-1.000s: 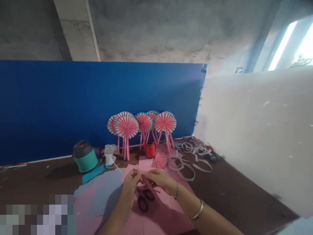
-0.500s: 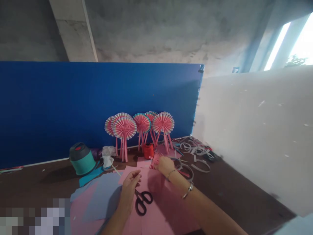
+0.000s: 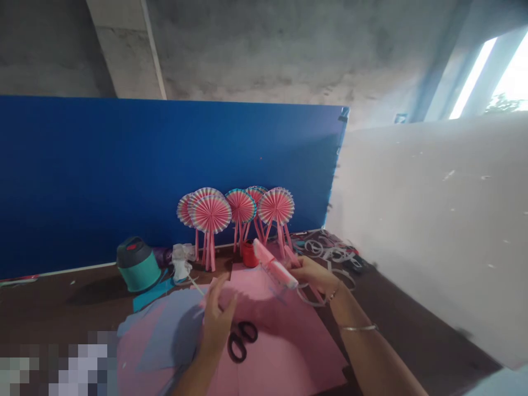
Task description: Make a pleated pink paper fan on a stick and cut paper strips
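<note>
**Folded pink fan lifted over the paper sheets**

Bare concrete rises behind a blue board (image 3: pixel 124 176) that backs a dark brown table (image 3: pixel 396 324), with a white panel (image 3: pixel 433 220) closing off the side to the right of the board. Pink paper fans on sticks (image 3: pixel 237 212) lean in a row against the blue board. Just in front of them stands a red spool (image 3: pixel 249 254); a teal jar (image 3: pixel 138 265) sits to their left, and loose pale paper rings (image 3: pixel 330 258) lie to their right. Nearer than the fans, pink paper sheets (image 3: pixel 284 352) cover the table, and black scissors (image 3: pixel 241 341) lie on them.

Above the sheets, beyond the scissors, the right hand (image 3: pixel 315 273) pinches one end of a folded pink fan (image 3: pixel 274 267), fingers closed on it, the fan tilted up toward the red spool. The left hand (image 3: pixel 216 319) hovers just left of the scissors, fingers loosely spread and holding nothing.
</note>
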Tool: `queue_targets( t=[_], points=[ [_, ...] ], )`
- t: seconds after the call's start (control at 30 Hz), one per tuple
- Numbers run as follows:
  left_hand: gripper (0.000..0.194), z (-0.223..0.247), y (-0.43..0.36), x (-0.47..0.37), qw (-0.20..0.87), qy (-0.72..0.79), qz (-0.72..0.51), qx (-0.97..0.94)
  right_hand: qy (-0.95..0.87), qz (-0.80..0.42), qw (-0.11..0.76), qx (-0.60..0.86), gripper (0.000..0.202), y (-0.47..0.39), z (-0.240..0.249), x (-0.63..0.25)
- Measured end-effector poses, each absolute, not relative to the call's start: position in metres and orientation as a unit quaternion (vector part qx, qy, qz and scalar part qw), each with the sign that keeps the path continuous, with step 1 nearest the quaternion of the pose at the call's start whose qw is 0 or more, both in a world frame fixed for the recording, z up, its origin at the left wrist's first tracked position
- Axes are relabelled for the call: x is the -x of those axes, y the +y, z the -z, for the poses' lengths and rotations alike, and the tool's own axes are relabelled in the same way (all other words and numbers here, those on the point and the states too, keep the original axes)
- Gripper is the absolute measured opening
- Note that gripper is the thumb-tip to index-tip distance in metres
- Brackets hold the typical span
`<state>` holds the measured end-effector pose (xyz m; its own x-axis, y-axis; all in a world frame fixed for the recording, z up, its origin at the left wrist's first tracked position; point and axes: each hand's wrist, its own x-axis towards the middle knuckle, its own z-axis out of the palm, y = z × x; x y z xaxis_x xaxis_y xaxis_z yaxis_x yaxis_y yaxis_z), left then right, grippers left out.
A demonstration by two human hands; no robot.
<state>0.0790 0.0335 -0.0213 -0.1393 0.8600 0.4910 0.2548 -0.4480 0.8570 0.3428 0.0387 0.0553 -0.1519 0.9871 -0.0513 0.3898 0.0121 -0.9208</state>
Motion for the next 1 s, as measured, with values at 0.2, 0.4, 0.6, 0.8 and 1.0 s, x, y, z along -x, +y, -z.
queue_targets(
  t=[0.2,0.4,0.6,0.8,1.0],
  points=[
    [0.061,0.001,0.014,-0.078,-0.109,0.437,-0.517,-0.728,-0.669,-0.531,0.300,0.426,0.014,0.020,-0.053,-0.297],
    [0.038,0.006,0.023,-0.071,-0.141,0.458,-0.452,-0.753,-0.658,-0.540,0.343,0.396,0.014,0.015,-0.050,-0.283],
    [0.023,0.025,0.046,-0.062,0.048,0.511,-0.506,-0.693,-0.572,-0.601,0.428,0.359,0.032,0.019,-0.041,-0.315],
    [0.031,0.008,0.036,-0.070,0.211,0.499,-0.557,-0.630,-0.521,-0.603,0.472,0.376,0.026,0.017,-0.040,-0.318],
    [0.026,-0.007,0.020,-0.085,0.273,0.480,-0.536,-0.638,-0.609,-0.578,0.382,0.386,0.019,0.008,-0.052,-0.297]
  ],
)
